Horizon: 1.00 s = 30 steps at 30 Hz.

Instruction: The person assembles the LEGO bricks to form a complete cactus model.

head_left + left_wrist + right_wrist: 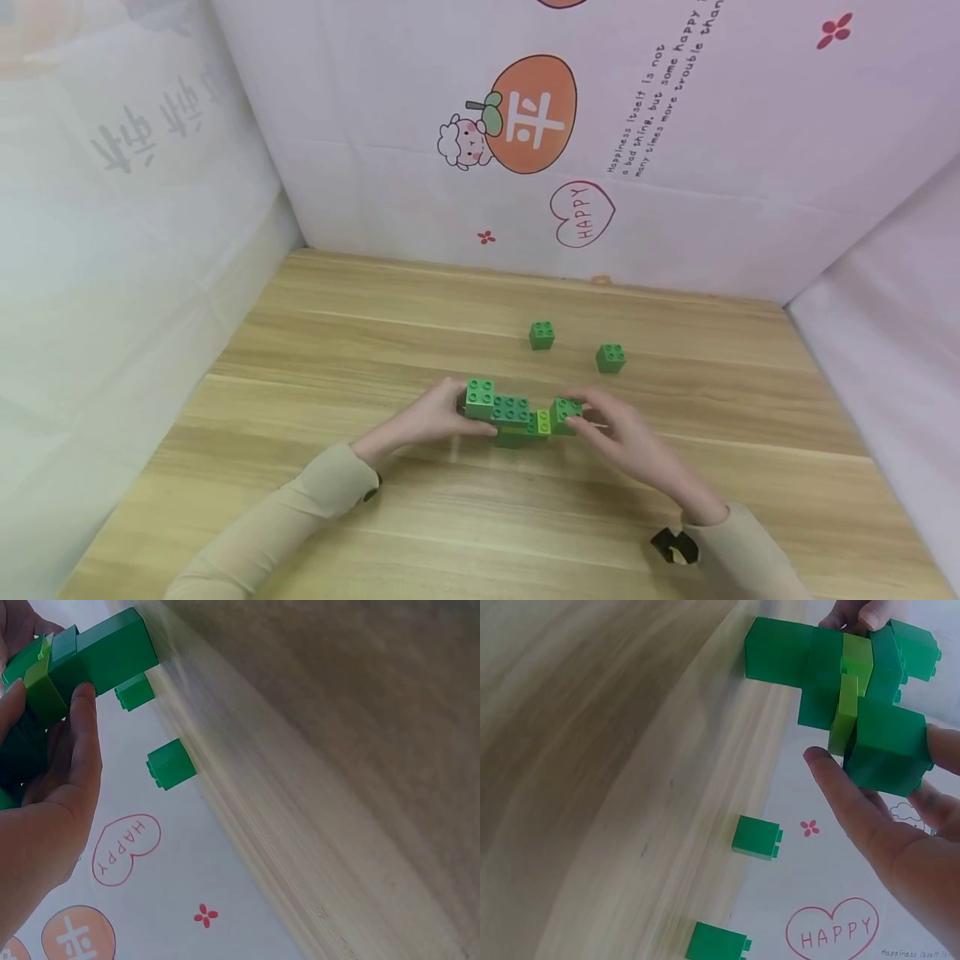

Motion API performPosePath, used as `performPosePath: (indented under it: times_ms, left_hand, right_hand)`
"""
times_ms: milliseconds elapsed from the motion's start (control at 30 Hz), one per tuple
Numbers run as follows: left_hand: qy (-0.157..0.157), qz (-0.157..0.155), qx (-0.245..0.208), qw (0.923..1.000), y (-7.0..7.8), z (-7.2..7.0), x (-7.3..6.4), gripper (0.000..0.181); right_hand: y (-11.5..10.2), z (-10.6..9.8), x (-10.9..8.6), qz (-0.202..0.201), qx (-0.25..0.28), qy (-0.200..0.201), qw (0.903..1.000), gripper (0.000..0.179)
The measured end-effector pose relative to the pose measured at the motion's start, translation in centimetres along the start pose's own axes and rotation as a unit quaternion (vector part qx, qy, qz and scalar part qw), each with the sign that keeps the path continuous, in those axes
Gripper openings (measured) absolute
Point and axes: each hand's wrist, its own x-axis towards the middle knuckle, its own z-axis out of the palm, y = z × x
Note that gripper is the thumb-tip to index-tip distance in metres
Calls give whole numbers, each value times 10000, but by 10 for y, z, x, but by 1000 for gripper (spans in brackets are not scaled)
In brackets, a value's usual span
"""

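Observation:
My left hand point(429, 414) grips the left side of a stack of toy building blocks point(512, 410), fingers and thumb on either side of it. Dark green, green and yellow-green blocks make up this stack, and a studded green block tops its left end. At the right end, my right hand point(628, 437) pinches a square green block point(889, 746) between thumb and fingers. That block sits right against a thin yellow-green block point(845, 712) of the stack. In the left wrist view, a long green block point(120, 649) sticks out below the stack.
Two loose green blocks stand on the wooden table beyond my hands, one block point(542, 336) farther back and another block point(611, 358) to its right. A printed white cloth point(390, 167) hangs behind the table point(480, 533) and along both sides.

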Motion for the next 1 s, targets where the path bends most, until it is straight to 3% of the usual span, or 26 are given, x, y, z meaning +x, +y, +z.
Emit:
performPosePath:
  times_ms: [367,1000]
  left_hand:
    - [20,30,-45,10000,1,-1,0,37]
    - [46,85,-17,10000,1,1,0,36]
  right_hand:
    - [-1,3,1,84,555,-259,9981,32]
    - [4,3,2,-61,880,-292,9957,23]
